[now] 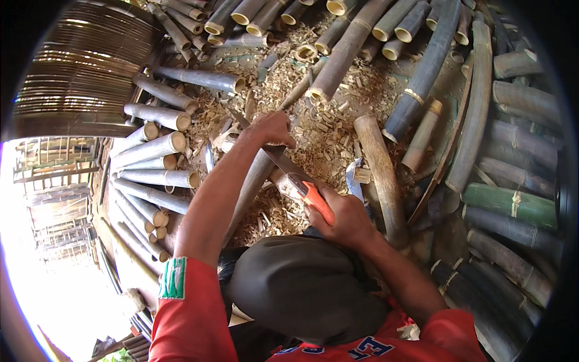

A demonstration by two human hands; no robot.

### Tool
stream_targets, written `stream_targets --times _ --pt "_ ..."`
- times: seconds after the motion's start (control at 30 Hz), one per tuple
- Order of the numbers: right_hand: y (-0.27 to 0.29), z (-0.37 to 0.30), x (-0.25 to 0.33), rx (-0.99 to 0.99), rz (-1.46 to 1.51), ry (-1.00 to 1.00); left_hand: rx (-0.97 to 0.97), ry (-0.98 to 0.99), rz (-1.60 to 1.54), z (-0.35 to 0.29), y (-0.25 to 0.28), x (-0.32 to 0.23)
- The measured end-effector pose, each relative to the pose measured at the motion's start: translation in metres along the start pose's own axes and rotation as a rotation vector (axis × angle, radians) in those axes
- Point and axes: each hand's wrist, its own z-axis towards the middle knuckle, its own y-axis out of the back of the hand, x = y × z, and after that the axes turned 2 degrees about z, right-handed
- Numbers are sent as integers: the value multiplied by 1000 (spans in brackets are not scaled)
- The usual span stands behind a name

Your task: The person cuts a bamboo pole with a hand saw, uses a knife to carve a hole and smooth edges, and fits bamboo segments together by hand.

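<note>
My right hand (347,218) is wrapped round the orange handle of a hand saw (315,202). The dark saw blade slants up and left, passing beneath my left hand. A grey bamboo pole (250,187) slopes upward in front of me, and the blade crosses it near its upper end. My left hand (274,129) is curled over that end, its fingers bent down; the exact contact is partly hidden. Pale shavings (289,211) lie beneath the saw. Dark rounded cloth hides part of the lower middle.
Cut bamboo lengths (154,145) are stacked on the left, more (522,127) on the right and at the back. A thick brown bamboo piece (380,175) lies right of my right hand, beside a blue object (353,178). A woven bamboo wall (78,72) stands far left.
</note>
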Motion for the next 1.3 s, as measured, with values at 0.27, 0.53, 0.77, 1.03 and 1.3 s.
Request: stream_targets --times 0.27,0.53,0.77,1.03,1.3 --pt "63 -115 23 33 26 35 9 -3 -14 3 -21 25" --pt "-15 36 0 48 -35 -20 -44 -39 -32 7 -3 3" --pt "67 -115 13 -30 17 32 62 -22 -36 -2 -4 10" --pt "-18 35 10 37 -5 7 -8 -68 -25 10 -12 21" --pt "49 -78 -4 -8 66 61 33 -30 -51 4 -6 16"
